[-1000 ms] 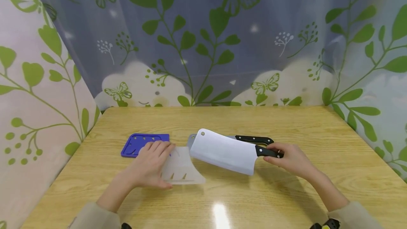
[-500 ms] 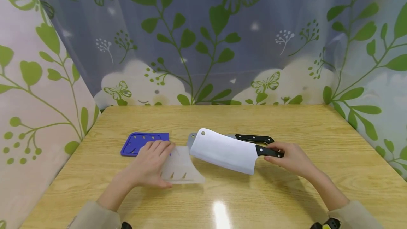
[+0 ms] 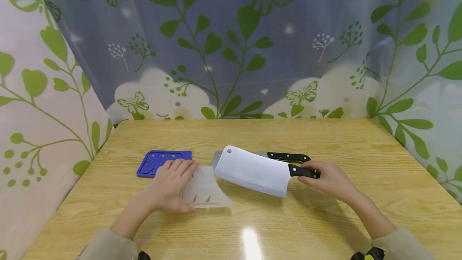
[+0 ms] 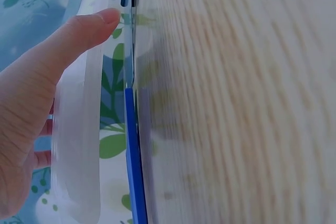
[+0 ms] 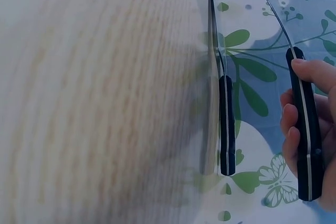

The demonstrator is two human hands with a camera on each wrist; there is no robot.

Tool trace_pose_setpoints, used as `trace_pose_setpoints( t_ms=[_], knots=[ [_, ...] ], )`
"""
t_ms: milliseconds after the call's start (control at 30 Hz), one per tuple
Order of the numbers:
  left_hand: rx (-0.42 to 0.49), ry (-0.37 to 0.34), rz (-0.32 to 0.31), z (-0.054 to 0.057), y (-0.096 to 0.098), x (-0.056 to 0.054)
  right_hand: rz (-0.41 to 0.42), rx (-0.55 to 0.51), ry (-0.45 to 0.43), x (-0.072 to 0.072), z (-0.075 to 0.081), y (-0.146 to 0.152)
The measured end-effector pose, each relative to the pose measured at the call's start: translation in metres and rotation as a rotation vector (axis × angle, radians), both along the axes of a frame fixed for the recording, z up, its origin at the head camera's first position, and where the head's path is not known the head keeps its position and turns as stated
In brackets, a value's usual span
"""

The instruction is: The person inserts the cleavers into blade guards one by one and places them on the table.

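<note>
My left hand grips a white translucent blade cover across its top, thumb on the near edge and fingers on the far one. In the left wrist view the cover stands clear above the tabletop. My right hand holds a cleaver by its black riveted handle. Its broad blade tilts up at the left, with its end close to the cover's curved mouth. In the right wrist view, thumb and curled fingers wrap the handle, which is raised off the table.
Behind the cleaver lies a second knife, its black handle showing and its blade mostly hidden. A blue blade cover lies at the left, partly behind my left hand. Patterned curtains border the wooden table.
The cleaver and my right hand have shifted very slightly left. My left hand and the white blade cover stay nearly still.
</note>
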State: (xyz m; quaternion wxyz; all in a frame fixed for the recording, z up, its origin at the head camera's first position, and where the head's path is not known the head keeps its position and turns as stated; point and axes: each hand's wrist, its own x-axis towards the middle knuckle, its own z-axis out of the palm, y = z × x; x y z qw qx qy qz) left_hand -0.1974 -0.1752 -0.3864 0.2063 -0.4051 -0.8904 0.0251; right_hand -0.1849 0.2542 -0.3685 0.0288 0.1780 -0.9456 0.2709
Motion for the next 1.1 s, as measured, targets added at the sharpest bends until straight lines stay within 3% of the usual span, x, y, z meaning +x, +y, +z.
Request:
trace_pose_setpoints(
  t_ms=[333,633,867,1100],
  knots=[
    [-0.036,-0.018,0.008,0.0018,0.005,0.0005,0.01,0.001,0.013,0.0001,-0.0014,-0.002],
    [0.005,0.049,0.023,0.0027,0.0055,-0.0012,0.031,-0.005,0.102,-0.0016,-0.0029,-0.0007],
    [0.033,0.092,-0.001,0.007,0.0034,-0.0004,0.055,-0.027,0.083,-0.0017,0.0001,0.0017],
    [0.039,0.07,0.015,0.0095,0.0001,0.0011,0.12,-0.044,0.105,-0.0015,-0.0026,0.0024]
  ],
)
